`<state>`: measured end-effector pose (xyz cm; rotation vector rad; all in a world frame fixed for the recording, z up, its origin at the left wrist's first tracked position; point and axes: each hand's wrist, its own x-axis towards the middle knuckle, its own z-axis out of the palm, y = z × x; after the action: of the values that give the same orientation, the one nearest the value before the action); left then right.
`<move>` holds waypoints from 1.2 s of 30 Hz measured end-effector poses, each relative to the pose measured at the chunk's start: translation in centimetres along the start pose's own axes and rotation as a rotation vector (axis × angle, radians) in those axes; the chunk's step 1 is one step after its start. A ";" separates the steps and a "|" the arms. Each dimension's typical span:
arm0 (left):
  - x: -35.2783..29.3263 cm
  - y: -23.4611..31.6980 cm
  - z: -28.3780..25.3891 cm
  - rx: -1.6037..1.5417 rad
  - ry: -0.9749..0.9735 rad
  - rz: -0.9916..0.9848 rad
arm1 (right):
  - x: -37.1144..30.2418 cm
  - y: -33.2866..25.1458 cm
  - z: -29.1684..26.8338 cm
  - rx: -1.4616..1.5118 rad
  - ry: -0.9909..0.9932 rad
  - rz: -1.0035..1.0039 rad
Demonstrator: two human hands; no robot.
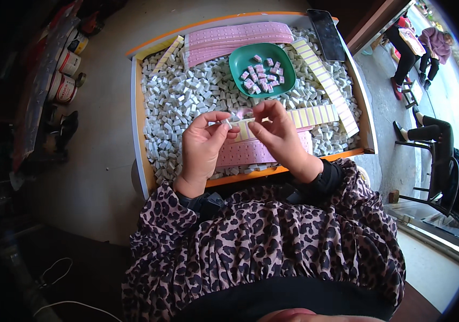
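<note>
Between the thumb and fingers of my left hand point(201, 147) is a small white block point(228, 124). My right hand point(283, 140) is closed in a pinch, with a small blurred pink slip point(243, 112) at its fingertips. Both hands are over a shallow wooden box point(139, 126) full of loose white blocks point(178, 104). Beneath them lie a strip of yellow-and-white labels point(320, 115) and a stack of printed pink sheets point(245, 154). Just beyond, a green bowl point(289, 56) holds several blocks with pink on them point(261, 76).
More pink sheets point(240, 38) lie along the box's far side. Another label strip point(326, 80) slants down the right. A dark phone point(326, 35) rests at the far right corner. Cans point(68, 63) stand on the left; seated people point(431, 45) and a chair point(428, 172) are at right.
</note>
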<state>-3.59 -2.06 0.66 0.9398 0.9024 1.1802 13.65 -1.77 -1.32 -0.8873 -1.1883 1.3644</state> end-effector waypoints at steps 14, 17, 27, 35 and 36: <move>-0.8 0.1 0.8 0.124 -0.051 0.158 | -0.1 -1.4 1.6 0.145 -0.023 0.111; -0.8 0.0 0.8 0.132 -0.052 0.185 | 0.0 -1.0 1.6 0.152 -0.030 0.108; -0.9 -0.2 0.5 0.066 -0.063 0.139 | 0.2 -0.8 1.2 0.039 -0.041 0.106; -0.9 0.2 0.7 -0.007 -0.090 0.041 | 0.5 -1.3 1.4 -0.489 -0.022 -0.286; -1.0 0.4 0.8 -0.011 -0.102 0.016 | 0.5 -1.2 1.4 -0.491 -0.009 -0.310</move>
<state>-3.17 -3.04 1.38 0.9910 0.8072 1.1394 12.49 -1.58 0.27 -0.9820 -1.6286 0.8386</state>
